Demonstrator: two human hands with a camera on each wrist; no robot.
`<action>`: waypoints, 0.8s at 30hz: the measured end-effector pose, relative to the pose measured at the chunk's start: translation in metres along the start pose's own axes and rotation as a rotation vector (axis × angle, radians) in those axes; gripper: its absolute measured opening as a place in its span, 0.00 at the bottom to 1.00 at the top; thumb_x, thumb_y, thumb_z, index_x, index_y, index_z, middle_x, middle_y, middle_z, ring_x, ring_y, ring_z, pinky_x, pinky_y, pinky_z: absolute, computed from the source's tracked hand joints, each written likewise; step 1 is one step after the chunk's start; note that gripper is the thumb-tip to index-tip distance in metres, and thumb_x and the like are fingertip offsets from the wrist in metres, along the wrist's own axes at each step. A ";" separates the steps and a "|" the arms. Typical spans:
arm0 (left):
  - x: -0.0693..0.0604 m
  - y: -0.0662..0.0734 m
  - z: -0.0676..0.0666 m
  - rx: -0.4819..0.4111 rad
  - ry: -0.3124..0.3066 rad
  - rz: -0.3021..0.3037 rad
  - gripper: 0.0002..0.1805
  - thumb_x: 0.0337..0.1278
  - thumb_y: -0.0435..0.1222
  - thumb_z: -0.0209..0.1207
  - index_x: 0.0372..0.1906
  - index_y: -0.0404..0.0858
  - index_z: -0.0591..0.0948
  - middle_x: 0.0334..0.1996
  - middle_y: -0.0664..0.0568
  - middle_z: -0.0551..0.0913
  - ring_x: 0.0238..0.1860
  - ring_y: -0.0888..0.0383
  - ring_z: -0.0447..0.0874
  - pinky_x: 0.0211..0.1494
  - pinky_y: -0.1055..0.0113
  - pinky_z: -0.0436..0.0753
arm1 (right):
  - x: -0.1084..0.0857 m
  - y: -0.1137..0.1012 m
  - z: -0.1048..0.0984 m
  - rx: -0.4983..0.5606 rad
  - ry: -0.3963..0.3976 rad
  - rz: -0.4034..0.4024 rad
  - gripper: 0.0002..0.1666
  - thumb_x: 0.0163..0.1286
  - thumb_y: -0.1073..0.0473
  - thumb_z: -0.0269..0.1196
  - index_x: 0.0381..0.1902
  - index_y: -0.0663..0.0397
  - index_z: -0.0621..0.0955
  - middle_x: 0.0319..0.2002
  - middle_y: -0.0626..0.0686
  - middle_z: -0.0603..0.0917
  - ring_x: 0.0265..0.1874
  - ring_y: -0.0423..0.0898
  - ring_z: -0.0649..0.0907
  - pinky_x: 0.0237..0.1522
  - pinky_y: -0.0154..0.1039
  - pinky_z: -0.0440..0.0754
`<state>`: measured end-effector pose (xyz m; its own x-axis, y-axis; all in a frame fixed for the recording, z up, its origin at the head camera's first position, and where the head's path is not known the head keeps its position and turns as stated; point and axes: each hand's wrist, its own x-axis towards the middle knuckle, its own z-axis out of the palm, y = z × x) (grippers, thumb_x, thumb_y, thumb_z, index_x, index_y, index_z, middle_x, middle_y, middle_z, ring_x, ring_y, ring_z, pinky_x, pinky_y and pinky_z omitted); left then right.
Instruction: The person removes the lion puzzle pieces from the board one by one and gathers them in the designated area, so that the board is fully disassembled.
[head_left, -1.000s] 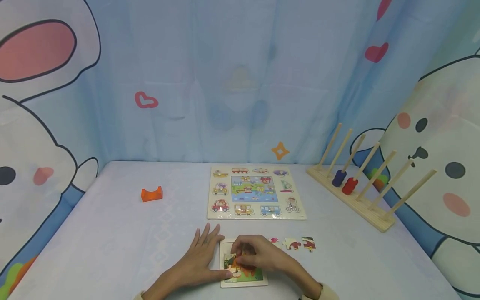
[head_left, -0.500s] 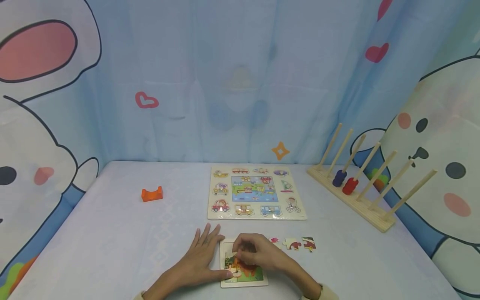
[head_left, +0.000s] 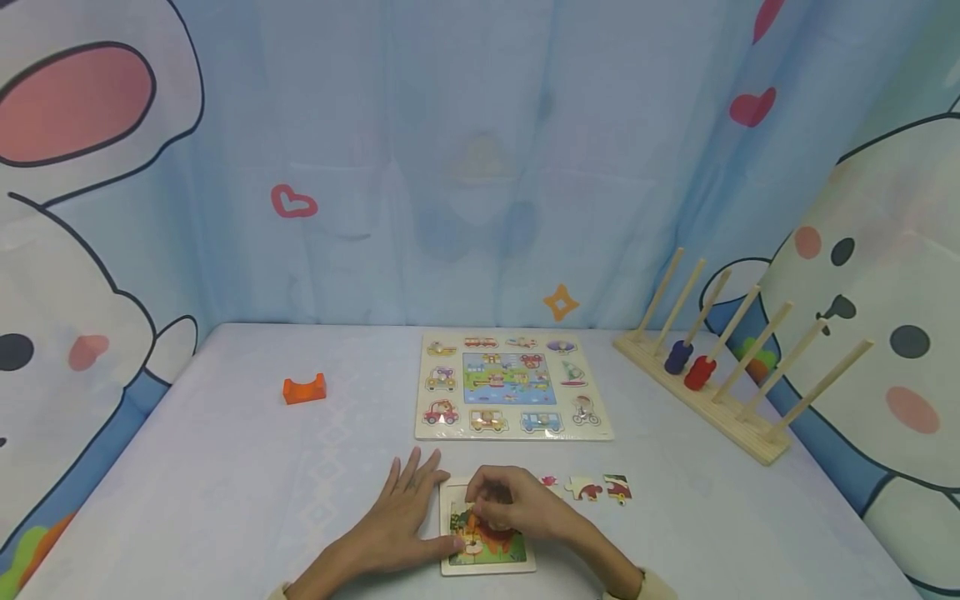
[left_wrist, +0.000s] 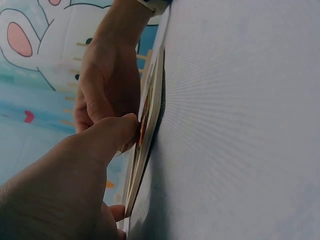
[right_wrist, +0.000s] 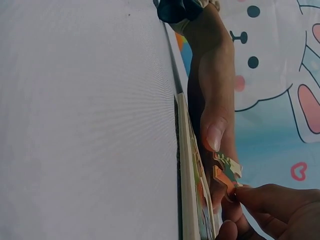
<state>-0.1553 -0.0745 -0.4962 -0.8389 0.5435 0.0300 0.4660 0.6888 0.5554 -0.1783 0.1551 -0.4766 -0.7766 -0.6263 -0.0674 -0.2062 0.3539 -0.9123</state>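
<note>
Blue curtain [head_left: 480, 167] behind, white table [head_left: 225, 467] in front, and here's the big vehicle board [head_left: 564, 397], lying flat beyond the hands. Off to the right stands the peg rack [head_left: 731, 421], its base on a slant, a blue piece [head_left: 678, 357] and a red piece [head_left: 699, 372] on neighbouring pegs.

Now the hands! The left hand [head_left: 408, 508] is spread wide, fingers straight out along the tray's left side, thumb pressing on its near-left part. The right hand [head_left: 517, 504] is curled in a pinch over the tray; against a second ago it sits slightly farther from the body, thumb lifted, while the left hand holds the same spot.

Beneath them lies the small puzzle tray [head_left: 487, 571], near the table's front, close to square, so no clear long axis, its sides running almost straight away from the person. That right hand blocks the head view of its far-right part.

Well apart at left sits an orange block [head_left: 304, 390], hollow side up. Right of the tray, three loose pieces [head_left: 584, 487] make a row, the nearest partly covered by the right hand. And the smallest: a green-and-orange piece [right_wrist: 228, 172], tilted in the right fingertips above the tray, its free end towards the left thumb; its long axis I can't call.
</note>
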 end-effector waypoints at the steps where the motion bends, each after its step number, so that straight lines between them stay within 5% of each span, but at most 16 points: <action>1: 0.000 0.000 0.000 0.004 0.003 0.001 0.45 0.52 0.67 0.53 0.66 0.40 0.64 0.76 0.44 0.50 0.76 0.43 0.35 0.75 0.43 0.35 | 0.000 0.000 0.000 0.004 0.001 0.003 0.03 0.67 0.60 0.62 0.37 0.54 0.80 0.25 0.45 0.77 0.20 0.34 0.73 0.22 0.27 0.73; 16: 0.001 0.001 0.001 0.045 0.006 -0.008 0.46 0.52 0.68 0.52 0.67 0.39 0.64 0.75 0.43 0.51 0.76 0.42 0.35 0.75 0.43 0.35 | 0.001 -0.001 -0.001 0.029 0.010 0.004 0.05 0.67 0.59 0.61 0.38 0.55 0.80 0.27 0.46 0.78 0.20 0.34 0.73 0.22 0.27 0.73; 24: 0.001 0.001 0.001 0.032 -0.005 -0.010 0.46 0.52 0.68 0.52 0.66 0.39 0.63 0.75 0.43 0.50 0.76 0.42 0.35 0.75 0.43 0.35 | -0.001 0.000 -0.009 0.001 0.061 0.004 0.07 0.67 0.57 0.62 0.39 0.53 0.81 0.32 0.47 0.80 0.31 0.40 0.78 0.36 0.32 0.77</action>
<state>-0.1555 -0.0731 -0.4964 -0.8420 0.5390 0.0203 0.4666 0.7089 0.5289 -0.1827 0.1616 -0.4728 -0.8124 -0.5813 -0.0463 -0.2025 0.3557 -0.9124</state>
